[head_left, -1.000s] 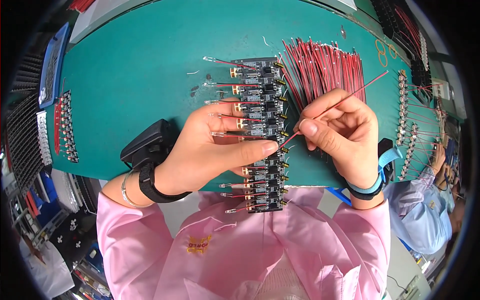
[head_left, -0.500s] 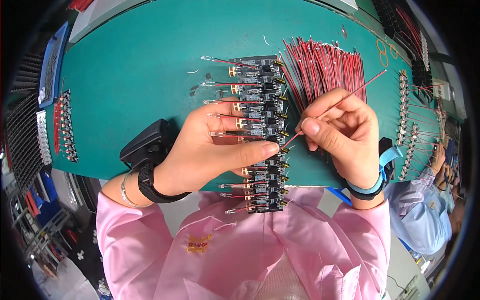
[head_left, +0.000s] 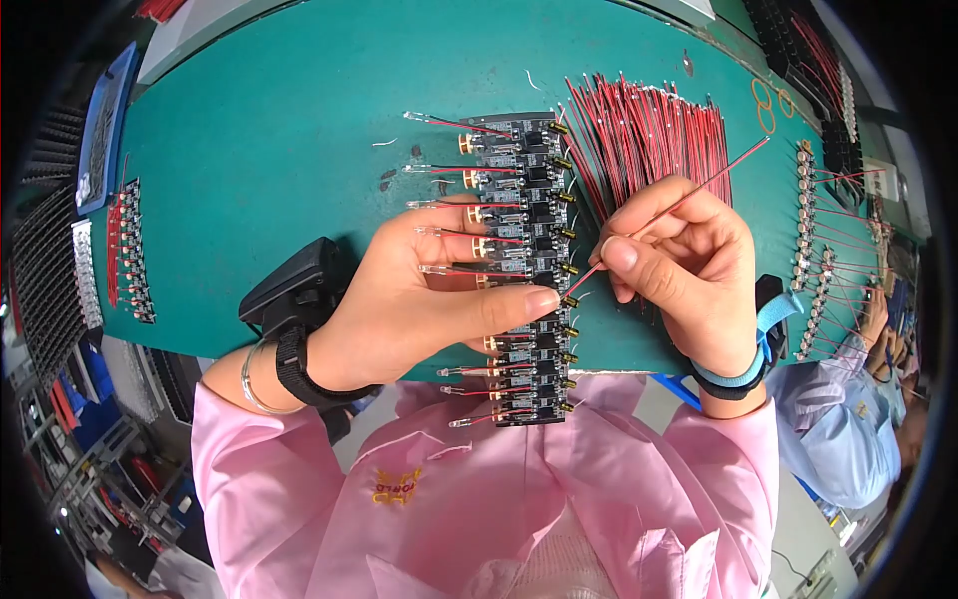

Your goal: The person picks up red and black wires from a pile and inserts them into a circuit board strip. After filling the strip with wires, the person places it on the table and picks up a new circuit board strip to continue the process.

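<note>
A long black circuit board panel (head_left: 539, 225) runs toward me over the table's near edge. Small clear LEDs on red and black leads stick out from its left side, and small yellow-green cylindrical parts line its right side. My left hand (head_left: 429, 290) grips the panel, thumb across the top and fingers underneath. Between thumb and fingers of my right hand (head_left: 679, 260) is a thin red and black wire (head_left: 723, 172). Its lower end meets the panel's right edge beside my left thumb; the exact contact is too small to make out.
A thick bundle of red and black wires (head_left: 659, 135) lies behind my right hand on the green table (head_left: 299, 110). Rubber bands (head_left: 763, 105) sit at the far right. More board strips lie left (head_left: 135, 250) and right (head_left: 804, 215). A blue tray (head_left: 105, 130) stands far left. Another person (head_left: 848, 429) works at the right.
Both hands and the panel hold almost the same place. The wire's upper end has dipped very slightly. In the lower left background, someone's arm has come into view.
</note>
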Motion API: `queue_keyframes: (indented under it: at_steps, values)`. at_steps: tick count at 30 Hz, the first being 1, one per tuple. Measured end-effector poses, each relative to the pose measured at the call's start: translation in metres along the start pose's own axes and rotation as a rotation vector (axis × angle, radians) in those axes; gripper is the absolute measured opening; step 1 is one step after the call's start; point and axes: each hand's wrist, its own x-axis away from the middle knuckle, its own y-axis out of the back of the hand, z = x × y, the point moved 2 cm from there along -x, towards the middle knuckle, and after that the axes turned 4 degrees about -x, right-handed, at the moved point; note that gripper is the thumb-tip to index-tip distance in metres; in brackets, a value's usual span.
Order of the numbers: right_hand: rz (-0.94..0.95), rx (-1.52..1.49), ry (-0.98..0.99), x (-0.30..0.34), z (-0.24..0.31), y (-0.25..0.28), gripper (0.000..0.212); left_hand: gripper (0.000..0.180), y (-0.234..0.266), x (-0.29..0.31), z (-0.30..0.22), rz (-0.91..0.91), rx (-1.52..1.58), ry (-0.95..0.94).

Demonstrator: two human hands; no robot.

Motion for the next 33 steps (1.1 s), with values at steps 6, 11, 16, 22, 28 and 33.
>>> queue_keyframes:
  at_steps: [6, 11, 16, 22, 28, 33]
  values:
    - [0.024, -0.039, -0.019, 0.001, -0.001, 0.0, 0.019, 0.035, 0.0, 0.0, 0.003, -0.005, -0.004, -0.025]
    - [0.041, 0.0, -0.013, 0.002, 0.0, -0.004, 0.021, 0.035, -0.001, 0.0, 0.003, -0.012, 0.012, -0.023]
    - [0.068, -0.034, -0.019, 0.002, -0.001, -0.002, 0.022, 0.035, 0.0, 0.0, 0.002, -0.013, -0.007, -0.007]
    - [0.076, -0.068, -0.017, 0.003, -0.001, -0.003, 0.023, 0.035, 0.0, 0.0, 0.003, -0.013, 0.015, -0.026]
    - [0.08, -0.084, -0.013, 0.003, 0.001, -0.008, 0.021, 0.033, 0.0, 0.001, 0.002, -0.011, -0.023, -0.015]
    - [-0.175, 0.142, 0.16, 0.002, 0.012, -0.005, 0.016, 0.03, -0.003, 0.002, 0.001, -0.032, -0.027, 0.077]
